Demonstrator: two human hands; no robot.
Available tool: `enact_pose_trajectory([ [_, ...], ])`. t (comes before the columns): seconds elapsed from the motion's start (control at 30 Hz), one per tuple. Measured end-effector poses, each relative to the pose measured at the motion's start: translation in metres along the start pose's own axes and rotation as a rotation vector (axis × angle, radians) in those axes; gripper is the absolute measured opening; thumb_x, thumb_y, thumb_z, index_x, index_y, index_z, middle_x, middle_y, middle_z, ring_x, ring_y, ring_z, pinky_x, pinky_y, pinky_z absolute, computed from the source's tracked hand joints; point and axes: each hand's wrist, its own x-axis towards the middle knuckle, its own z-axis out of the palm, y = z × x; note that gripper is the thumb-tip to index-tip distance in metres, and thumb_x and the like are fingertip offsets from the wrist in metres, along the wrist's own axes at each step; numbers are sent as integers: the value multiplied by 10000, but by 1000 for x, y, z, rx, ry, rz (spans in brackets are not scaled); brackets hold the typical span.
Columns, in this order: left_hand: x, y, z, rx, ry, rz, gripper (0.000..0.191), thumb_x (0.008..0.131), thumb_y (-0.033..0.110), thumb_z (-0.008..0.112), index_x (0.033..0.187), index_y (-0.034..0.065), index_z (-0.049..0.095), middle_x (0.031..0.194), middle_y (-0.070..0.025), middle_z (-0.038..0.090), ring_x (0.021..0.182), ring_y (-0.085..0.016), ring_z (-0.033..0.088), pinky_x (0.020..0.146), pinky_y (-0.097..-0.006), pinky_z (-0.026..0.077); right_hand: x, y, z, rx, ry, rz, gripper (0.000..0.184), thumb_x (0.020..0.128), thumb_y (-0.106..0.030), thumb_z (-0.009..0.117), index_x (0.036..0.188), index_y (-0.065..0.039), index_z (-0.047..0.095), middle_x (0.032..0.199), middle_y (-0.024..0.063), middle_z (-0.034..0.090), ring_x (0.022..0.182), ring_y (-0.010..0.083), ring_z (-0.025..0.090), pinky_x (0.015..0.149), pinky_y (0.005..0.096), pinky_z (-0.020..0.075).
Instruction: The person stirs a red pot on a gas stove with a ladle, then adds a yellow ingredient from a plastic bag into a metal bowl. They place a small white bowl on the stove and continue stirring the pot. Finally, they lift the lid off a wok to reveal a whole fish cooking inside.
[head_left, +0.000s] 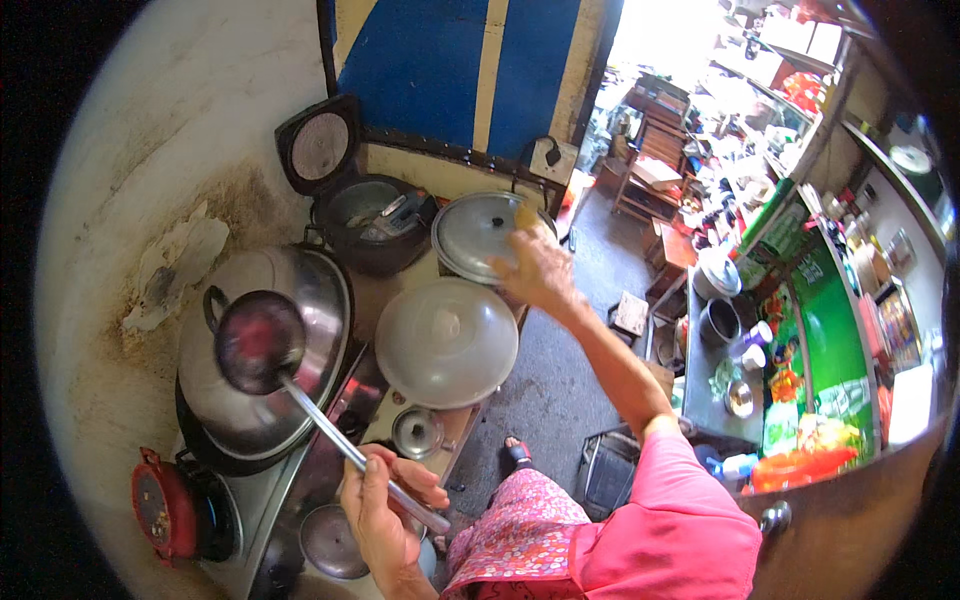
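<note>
My left hand (380, 517), low in the picture, grips a metal ladle (330, 426) by its handle. The ladle's round dark bowl (259, 341), with a reddish sheen, hangs over a large domed steel lid (262, 416) on a wok. My right hand (544, 266) reaches out over a flat metal pot lid (474, 234) with a small black knob. Something yellow (527, 216) shows at its blurred fingertips; whether it is held, I cannot tell. Between the hands sits a wide, pale domed lid (446, 345).
A rice cooker (367, 255) stands raised-lidded in the corner, a handheld item in it. Smaller lids (418, 433) and a red pot (160, 506) lie nearer. Beyond the floor (555, 367) are a side table (701, 401) with pots, a black bin-like container (609, 469) and a low stool (630, 313).
</note>
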Motion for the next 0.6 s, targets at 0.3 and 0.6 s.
enact_pose_trajectory([
  [0.3,96,-80,121,-208,-34,-152,161,1003,224,473,981,66,493,650,-109,548,471,-138,459,382,-262,380,126,165,143,229,-364,-195,598,704,-200,682,1284,-149,550,1193,200,601,1030,384,612,875,430,511],
  [0.6,145,-91,156,-27,134,-146,133,969,201,527,937,73,504,605,-75,522,423,-102,416,337,-222,317,165,126,148,-33,-561,-510,280,722,-131,634,988,-55,676,1049,220,637,1003,352,632,789,430,526],
])
